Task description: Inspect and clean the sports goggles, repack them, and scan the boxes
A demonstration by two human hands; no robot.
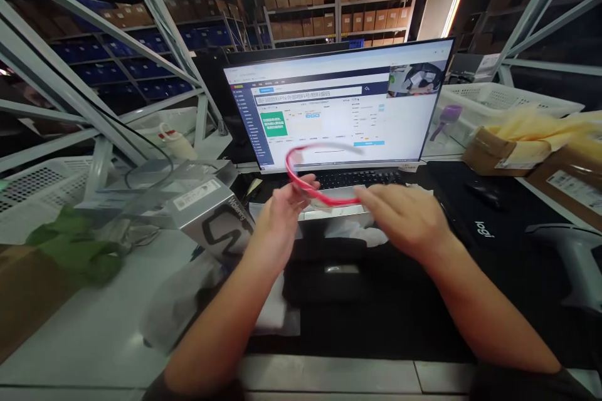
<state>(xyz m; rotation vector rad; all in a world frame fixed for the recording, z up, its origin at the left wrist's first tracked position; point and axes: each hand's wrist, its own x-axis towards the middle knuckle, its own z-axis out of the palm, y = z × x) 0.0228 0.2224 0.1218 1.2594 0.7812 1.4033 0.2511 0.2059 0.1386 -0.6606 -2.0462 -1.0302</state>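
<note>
A curved, glossy red strip [329, 201] with a paler end hangs in the air before the monitor, blurred by motion; its exact kind does not show. My right hand [407, 216] pinches one end of it between thumb and fingers. Fingers of my left hand [285, 210] curl around its middle. Below both hands lies a flat black object [324, 285] with a small pale label, on the black desk mat [399, 326]. Crumpled clear plastic [369, 235] sits between it and the keyboard [357, 180].
A lit monitor [329, 119] stands ahead. To the left are a silver product box [219, 222], a green cloth or bag [79, 247] and a white basket [42, 185]. At the right lie a mouse [484, 193], a barcode scanner [576, 257] and cardboard boxes [498, 150].
</note>
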